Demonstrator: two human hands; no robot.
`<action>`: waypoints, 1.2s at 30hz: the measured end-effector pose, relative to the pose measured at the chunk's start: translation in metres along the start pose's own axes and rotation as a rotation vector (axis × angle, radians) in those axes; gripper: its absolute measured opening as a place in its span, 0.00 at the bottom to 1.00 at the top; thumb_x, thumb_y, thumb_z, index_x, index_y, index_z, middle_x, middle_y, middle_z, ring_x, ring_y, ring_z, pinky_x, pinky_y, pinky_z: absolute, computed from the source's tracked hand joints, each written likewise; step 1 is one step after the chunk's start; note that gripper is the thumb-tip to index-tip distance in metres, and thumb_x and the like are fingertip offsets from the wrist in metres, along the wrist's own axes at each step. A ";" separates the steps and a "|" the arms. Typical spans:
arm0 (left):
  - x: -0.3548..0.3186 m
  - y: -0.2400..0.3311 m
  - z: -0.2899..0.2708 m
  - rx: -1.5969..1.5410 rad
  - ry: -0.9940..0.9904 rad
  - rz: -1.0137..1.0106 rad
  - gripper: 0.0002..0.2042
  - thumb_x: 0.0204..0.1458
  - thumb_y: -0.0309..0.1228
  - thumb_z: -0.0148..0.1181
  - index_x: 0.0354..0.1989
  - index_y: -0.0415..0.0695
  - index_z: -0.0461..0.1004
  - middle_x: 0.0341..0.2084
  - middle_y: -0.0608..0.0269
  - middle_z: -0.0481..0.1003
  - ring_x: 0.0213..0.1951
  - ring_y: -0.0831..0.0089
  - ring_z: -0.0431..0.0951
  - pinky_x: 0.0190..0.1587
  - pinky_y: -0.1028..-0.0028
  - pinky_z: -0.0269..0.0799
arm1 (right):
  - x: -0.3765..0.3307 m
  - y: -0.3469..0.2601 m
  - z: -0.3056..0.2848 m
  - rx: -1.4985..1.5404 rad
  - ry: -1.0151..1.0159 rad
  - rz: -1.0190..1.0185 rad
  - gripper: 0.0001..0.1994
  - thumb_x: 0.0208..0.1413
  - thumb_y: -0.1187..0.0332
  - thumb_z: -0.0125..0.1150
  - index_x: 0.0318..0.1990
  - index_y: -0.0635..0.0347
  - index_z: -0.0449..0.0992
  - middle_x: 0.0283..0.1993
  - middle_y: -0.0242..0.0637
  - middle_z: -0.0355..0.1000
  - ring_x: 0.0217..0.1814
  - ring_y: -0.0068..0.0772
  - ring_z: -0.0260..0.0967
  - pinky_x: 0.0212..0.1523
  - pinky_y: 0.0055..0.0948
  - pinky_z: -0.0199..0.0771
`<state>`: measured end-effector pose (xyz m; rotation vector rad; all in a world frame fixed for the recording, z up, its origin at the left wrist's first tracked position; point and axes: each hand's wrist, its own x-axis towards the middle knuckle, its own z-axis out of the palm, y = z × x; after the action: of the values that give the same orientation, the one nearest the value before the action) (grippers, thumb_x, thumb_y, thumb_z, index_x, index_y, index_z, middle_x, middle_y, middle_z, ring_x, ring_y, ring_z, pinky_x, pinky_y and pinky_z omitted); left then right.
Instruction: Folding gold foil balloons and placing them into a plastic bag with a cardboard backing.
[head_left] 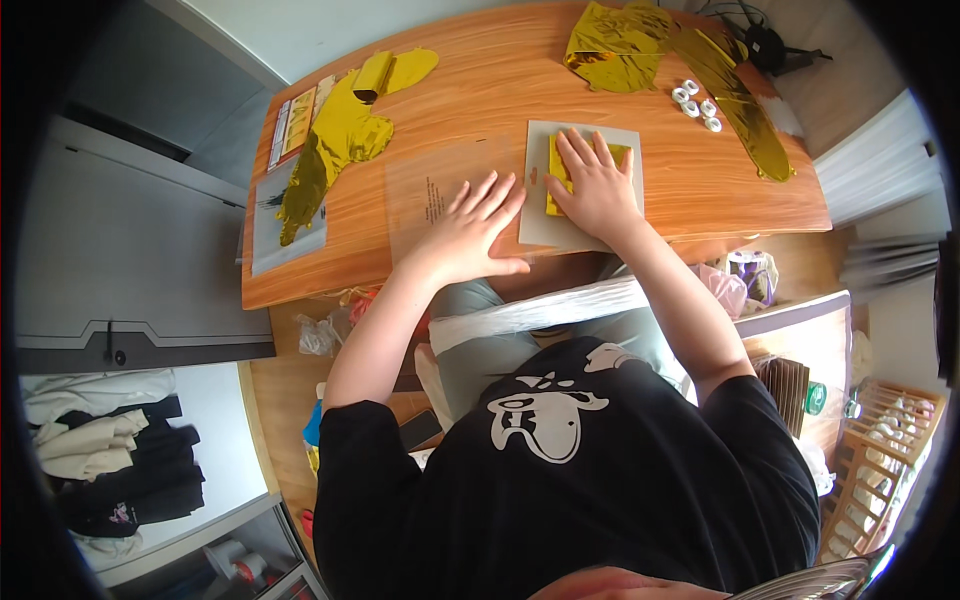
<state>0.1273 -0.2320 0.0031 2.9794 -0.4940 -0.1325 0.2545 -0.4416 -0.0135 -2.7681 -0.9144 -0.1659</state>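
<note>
A folded piece of shiny gold foil (553,196) lies on a grey card (540,230) near the front edge of the table. My right hand (598,190) rests on the foil, palm down, fingers stretched and spread. Part of the foil is hidden under it. My left hand (468,232) is at the left of the card, fingers spread, with nothing in it. Beneath and beside that hand is a clear plastic bag (408,190) with small print. Whether the left hand touches the bag or hovers just over it, I cannot tell.
Crumpled gold foil balloons lie at the table's left (345,125) and far right (615,45). Several small white rolls (690,108) sit near the right one. A printed card (292,125) and a clear pouch (270,230) lie at the left. Black cables (768,48) are at the back right.
</note>
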 end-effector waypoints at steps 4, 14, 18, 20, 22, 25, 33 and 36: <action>0.001 0.006 0.010 0.023 0.078 -0.004 0.54 0.51 0.69 0.59 0.78 0.43 0.48 0.77 0.47 0.49 0.79 0.51 0.44 0.76 0.43 0.43 | 0.009 -0.005 0.003 -0.022 0.019 0.072 0.37 0.67 0.42 0.46 0.77 0.51 0.56 0.81 0.38 0.52 0.83 0.52 0.43 0.75 0.73 0.38; -0.005 0.025 -0.008 0.061 0.037 -0.451 0.44 0.63 0.62 0.49 0.79 0.47 0.46 0.77 0.49 0.50 0.78 0.53 0.46 0.77 0.46 0.38 | 0.008 -0.008 0.003 -0.073 0.010 0.073 0.36 0.68 0.42 0.44 0.77 0.53 0.55 0.81 0.39 0.51 0.84 0.52 0.43 0.75 0.75 0.38; -0.017 0.008 0.006 -0.088 0.122 -0.346 0.39 0.67 0.57 0.45 0.79 0.47 0.47 0.78 0.49 0.47 0.79 0.52 0.42 0.78 0.46 0.35 | 0.014 -0.005 0.006 -0.070 0.021 0.064 0.36 0.68 0.42 0.43 0.77 0.52 0.55 0.81 0.39 0.51 0.84 0.52 0.42 0.75 0.75 0.38; -0.018 0.007 0.004 -0.145 0.111 -0.312 0.37 0.68 0.56 0.44 0.79 0.46 0.48 0.78 0.47 0.47 0.79 0.50 0.42 0.77 0.45 0.35 | 0.019 -0.004 0.005 -0.079 0.011 0.079 0.37 0.68 0.41 0.43 0.77 0.52 0.55 0.81 0.39 0.51 0.84 0.52 0.43 0.75 0.75 0.38; -0.015 0.008 0.002 -0.220 0.113 -0.320 0.35 0.69 0.53 0.41 0.78 0.45 0.48 0.78 0.48 0.47 0.79 0.50 0.42 0.77 0.45 0.36 | 0.022 -0.007 0.005 -0.077 0.001 0.089 0.37 0.68 0.41 0.42 0.77 0.52 0.55 0.81 0.38 0.50 0.84 0.51 0.42 0.75 0.75 0.37; 0.003 0.018 0.007 -0.150 0.115 -0.435 0.37 0.68 0.54 0.42 0.78 0.43 0.48 0.78 0.46 0.47 0.79 0.48 0.42 0.77 0.43 0.36 | 0.020 -0.011 0.006 -0.065 0.002 0.082 0.37 0.68 0.41 0.43 0.77 0.52 0.55 0.81 0.37 0.51 0.84 0.51 0.43 0.75 0.75 0.37; 0.029 0.042 0.020 -0.093 0.271 -0.539 0.44 0.61 0.59 0.51 0.77 0.41 0.50 0.76 0.43 0.51 0.78 0.45 0.45 0.76 0.40 0.36 | -0.009 -0.015 -0.003 0.014 -0.007 -0.015 0.37 0.65 0.43 0.49 0.76 0.52 0.58 0.80 0.37 0.54 0.83 0.51 0.45 0.76 0.72 0.40; 0.029 0.043 0.016 -0.082 0.232 -0.548 0.44 0.61 0.61 0.51 0.78 0.43 0.49 0.77 0.44 0.50 0.79 0.48 0.43 0.76 0.42 0.33 | -0.010 -0.009 -0.007 -0.014 -0.027 -0.057 0.36 0.65 0.43 0.49 0.76 0.52 0.59 0.80 0.37 0.54 0.83 0.51 0.45 0.76 0.72 0.40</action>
<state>0.1393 -0.2838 -0.0091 2.9106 0.3487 0.1422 0.2407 -0.4414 -0.0072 -2.7649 -1.0030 -0.1451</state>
